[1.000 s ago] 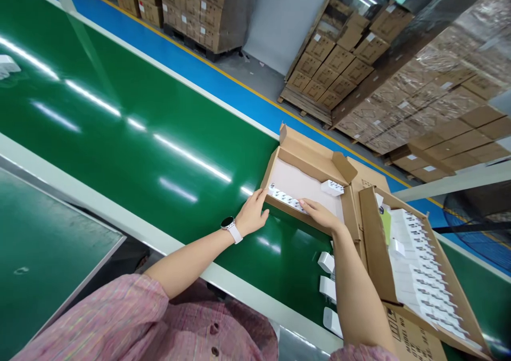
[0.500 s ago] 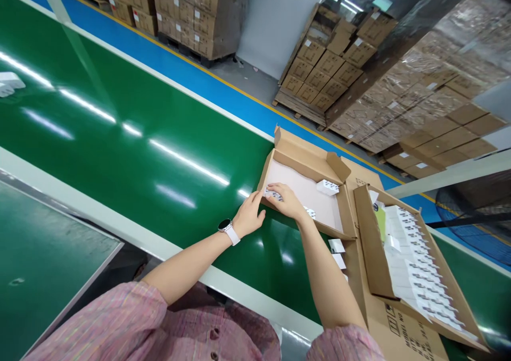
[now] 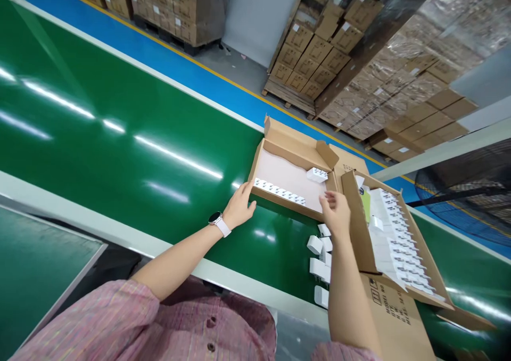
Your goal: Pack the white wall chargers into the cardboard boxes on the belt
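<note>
An open cardboard box [image 3: 293,198] lies on the green belt, its bottom lined with a pale sheet. Along its near wall runs a row of white plug adapters [image 3: 279,190], dark prongs or marks upward. A short block of similar adapters [image 3: 317,175] sits by the right wall. My left hand [image 3: 240,206] rests at the box's left front corner, fingers stretched out. Over the right end of the box is my right hand [image 3: 336,212], fingers loosely bent, thumb apart, nothing visible in it. Several loose white adapters [image 3: 317,267] lie on the belt beside my right forearm.
To the right, a second cardboard box [image 3: 361,228] holds rows of white adapters, propped on a flat printed carton [image 3: 395,318]. A black fan [image 3: 463,185] stands at far right. Stacked cartons [image 3: 307,57] fill pallets behind the blue walkway [image 3: 159,57].
My right hand has left the adapters at the near wall and moved right, uncovering the row. My left hand stays by the box corner. The view has shifted a little.
</note>
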Demonstrator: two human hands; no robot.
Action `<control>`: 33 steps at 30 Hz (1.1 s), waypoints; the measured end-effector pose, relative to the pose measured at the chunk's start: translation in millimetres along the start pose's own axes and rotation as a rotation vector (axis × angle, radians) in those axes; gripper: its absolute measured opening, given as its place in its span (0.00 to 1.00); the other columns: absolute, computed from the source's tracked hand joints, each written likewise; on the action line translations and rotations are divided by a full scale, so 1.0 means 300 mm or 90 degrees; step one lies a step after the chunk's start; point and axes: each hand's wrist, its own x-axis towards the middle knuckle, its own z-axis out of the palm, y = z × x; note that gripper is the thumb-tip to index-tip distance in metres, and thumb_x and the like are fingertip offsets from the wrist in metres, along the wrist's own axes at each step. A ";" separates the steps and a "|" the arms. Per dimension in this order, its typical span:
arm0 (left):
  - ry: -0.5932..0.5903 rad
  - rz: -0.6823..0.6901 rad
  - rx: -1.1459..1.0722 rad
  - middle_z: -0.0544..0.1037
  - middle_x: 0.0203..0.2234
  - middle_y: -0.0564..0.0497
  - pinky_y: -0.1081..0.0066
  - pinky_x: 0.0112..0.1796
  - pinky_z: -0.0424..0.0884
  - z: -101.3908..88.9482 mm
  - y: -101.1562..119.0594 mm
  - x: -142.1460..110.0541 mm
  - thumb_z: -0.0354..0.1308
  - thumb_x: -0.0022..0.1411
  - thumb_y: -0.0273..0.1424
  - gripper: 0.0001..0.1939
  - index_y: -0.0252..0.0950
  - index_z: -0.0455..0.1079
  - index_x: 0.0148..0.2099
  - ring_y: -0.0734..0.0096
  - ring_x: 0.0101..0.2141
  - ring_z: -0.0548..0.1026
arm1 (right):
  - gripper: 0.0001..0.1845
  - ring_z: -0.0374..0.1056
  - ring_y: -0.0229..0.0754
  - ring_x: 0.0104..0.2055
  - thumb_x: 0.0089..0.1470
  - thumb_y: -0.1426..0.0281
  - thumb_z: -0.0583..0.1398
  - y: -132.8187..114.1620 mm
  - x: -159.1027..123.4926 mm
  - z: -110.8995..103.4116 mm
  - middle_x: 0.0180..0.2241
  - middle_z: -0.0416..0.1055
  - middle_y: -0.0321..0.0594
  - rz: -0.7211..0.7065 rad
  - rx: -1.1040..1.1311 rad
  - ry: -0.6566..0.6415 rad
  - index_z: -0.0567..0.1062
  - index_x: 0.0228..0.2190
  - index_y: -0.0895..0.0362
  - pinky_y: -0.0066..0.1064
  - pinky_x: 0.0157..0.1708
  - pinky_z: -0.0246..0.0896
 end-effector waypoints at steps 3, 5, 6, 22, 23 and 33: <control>0.033 0.001 0.035 0.58 0.71 0.35 0.42 0.66 0.62 -0.004 0.021 -0.007 0.54 0.69 0.28 0.37 0.38 0.48 0.76 0.43 0.71 0.57 | 0.23 0.76 0.56 0.42 0.61 0.55 0.54 0.065 -0.158 -0.029 0.42 0.78 0.54 0.067 -0.168 -0.062 0.74 0.50 0.56 0.46 0.43 0.70; 0.063 0.019 0.051 0.57 0.71 0.36 0.42 0.66 0.62 -0.005 0.046 -0.017 0.53 0.70 0.29 0.34 0.39 0.50 0.75 0.43 0.71 0.56 | 0.23 0.77 0.59 0.40 0.62 0.54 0.54 0.069 -0.275 0.008 0.40 0.78 0.57 0.148 -0.292 -0.126 0.74 0.48 0.56 0.49 0.39 0.70; 0.070 0.034 0.053 0.59 0.70 0.37 0.42 0.66 0.63 -0.005 0.058 -0.023 0.52 0.71 0.29 0.32 0.40 0.52 0.74 0.44 0.70 0.57 | 0.24 0.77 0.61 0.40 0.62 0.53 0.54 0.059 -0.326 0.038 0.39 0.78 0.58 0.185 -0.328 -0.139 0.74 0.49 0.57 0.49 0.38 0.69; -0.410 0.112 0.031 0.79 0.50 0.46 0.63 0.49 0.74 0.039 0.089 -0.134 0.68 0.64 0.36 0.19 0.40 0.71 0.55 0.54 0.49 0.80 | 0.25 0.68 0.65 0.55 0.62 0.63 0.55 -0.089 -0.577 0.125 0.51 0.72 0.58 0.008 -0.162 -0.047 0.70 0.58 0.56 0.55 0.52 0.66; -0.401 0.107 0.045 0.79 0.48 0.47 0.64 0.46 0.74 0.034 0.091 -0.130 0.69 0.63 0.36 0.19 0.40 0.70 0.54 0.55 0.46 0.80 | 0.23 0.69 0.67 0.53 0.62 0.63 0.55 -0.058 -0.594 0.111 0.48 0.73 0.60 0.076 -0.233 -0.038 0.71 0.56 0.57 0.56 0.49 0.66; -0.382 0.093 0.162 0.75 0.39 0.51 0.67 0.34 0.71 0.017 0.097 -0.100 0.75 0.55 0.46 0.26 0.40 0.69 0.48 0.60 0.35 0.79 | 0.21 0.70 0.67 0.49 0.66 0.61 0.48 -0.041 -0.688 0.219 0.44 0.69 0.63 0.151 -0.249 0.133 0.70 0.50 0.59 0.53 0.43 0.68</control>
